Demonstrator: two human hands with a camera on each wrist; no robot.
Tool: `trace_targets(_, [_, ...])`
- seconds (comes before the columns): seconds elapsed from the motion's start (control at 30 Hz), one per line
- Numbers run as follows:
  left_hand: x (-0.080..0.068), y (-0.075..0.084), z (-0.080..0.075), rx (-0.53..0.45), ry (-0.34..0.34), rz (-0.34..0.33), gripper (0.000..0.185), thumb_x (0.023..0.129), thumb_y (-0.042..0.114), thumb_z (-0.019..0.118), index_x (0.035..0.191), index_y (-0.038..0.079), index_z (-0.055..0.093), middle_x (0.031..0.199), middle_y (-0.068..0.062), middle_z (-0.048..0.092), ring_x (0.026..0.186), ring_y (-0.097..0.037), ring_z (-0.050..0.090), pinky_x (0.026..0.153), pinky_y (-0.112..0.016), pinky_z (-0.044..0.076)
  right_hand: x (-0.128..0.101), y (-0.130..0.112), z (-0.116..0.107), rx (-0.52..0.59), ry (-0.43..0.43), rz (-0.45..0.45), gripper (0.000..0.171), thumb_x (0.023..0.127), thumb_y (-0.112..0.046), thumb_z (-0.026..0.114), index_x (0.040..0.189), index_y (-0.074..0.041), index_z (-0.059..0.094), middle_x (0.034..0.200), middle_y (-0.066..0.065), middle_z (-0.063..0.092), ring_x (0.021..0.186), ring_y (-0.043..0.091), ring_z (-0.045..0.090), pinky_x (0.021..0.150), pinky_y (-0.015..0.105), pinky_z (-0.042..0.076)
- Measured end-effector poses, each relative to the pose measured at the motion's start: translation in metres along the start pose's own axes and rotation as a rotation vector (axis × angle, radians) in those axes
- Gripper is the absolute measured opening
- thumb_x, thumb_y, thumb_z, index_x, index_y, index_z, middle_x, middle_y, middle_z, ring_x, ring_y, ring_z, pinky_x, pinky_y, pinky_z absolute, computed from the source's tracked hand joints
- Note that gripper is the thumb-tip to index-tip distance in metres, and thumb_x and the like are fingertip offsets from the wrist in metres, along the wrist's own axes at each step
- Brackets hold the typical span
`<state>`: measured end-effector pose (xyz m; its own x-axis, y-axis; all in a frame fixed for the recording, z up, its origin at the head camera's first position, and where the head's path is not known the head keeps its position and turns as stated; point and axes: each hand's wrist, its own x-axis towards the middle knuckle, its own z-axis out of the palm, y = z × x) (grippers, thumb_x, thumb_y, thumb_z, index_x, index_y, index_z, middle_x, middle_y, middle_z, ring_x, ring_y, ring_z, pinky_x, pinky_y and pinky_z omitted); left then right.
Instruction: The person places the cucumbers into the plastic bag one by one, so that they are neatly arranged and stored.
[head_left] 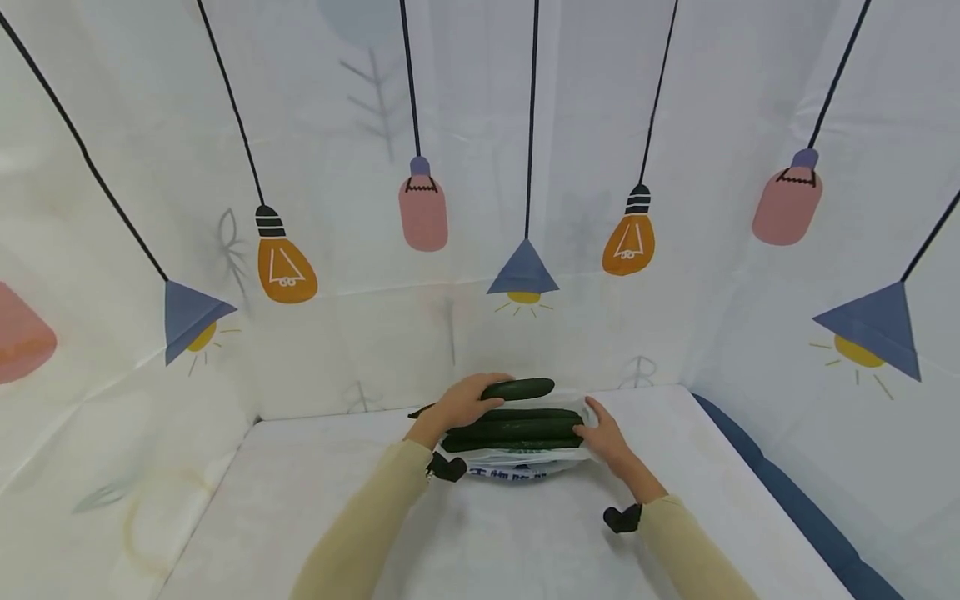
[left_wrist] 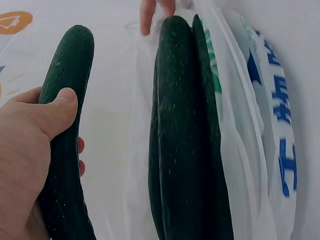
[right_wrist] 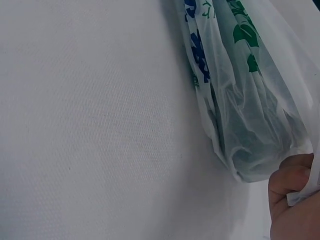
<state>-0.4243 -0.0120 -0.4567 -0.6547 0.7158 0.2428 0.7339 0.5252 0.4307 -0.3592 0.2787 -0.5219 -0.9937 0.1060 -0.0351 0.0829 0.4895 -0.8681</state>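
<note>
My left hand (head_left: 459,406) grips a dark green cucumber (head_left: 528,388) above the far side of a white plastic bag (head_left: 495,457). In the left wrist view the thumb lies across that cucumber (left_wrist: 67,60), with fingertips showing beyond it. Several more cucumbers (head_left: 517,430) lie side by side in the bag's opening. At the bag's right end, my right hand (head_left: 607,437) holds its edge; in the right wrist view the curled fingers pinch the thin plastic (right_wrist: 300,197). Blue and green printing marks the bag's side.
The bag rests on a white tabletop (head_left: 315,492). White sheets (head_left: 480,333) printed with hanging lamps and bulbs rise behind the table and at both sides. Dark blue padding (head_left: 802,500) runs along the right edge.
</note>
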Motion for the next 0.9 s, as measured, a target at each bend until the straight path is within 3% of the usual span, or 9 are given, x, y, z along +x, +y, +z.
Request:
trace_targets(0.37, [0.016,0.018,0.003,0.037,-0.035,0.000,0.043,0.090,0.030,0.050,0.132,0.029,0.039,0.128,0.007,0.044,0.117,-0.010,0.039,0.096,-0.031,0.031,-0.002,-0.002,0.001,-0.027,0.003,0.006,0.068,0.083,-0.018,0.055,0.140,-0.011,0.019,0.142,0.018,0.016,0.128,0.036,0.011,0.098,0.055,0.013])
trace_targets(0.9, [0.027,0.021,0.032,0.024,-0.075,-0.036,0.044,0.089,0.033,0.052,0.130,0.035,0.039,0.128,0.011,0.043,0.117,-0.011,0.039,0.095,-0.033,0.032,-0.003,0.011,0.004,-0.026,0.019,-0.005,0.066,0.083,-0.015,0.055,0.139,-0.009,0.022,0.142,0.018,0.017,0.128,0.036,0.011,0.098,0.054,0.012])
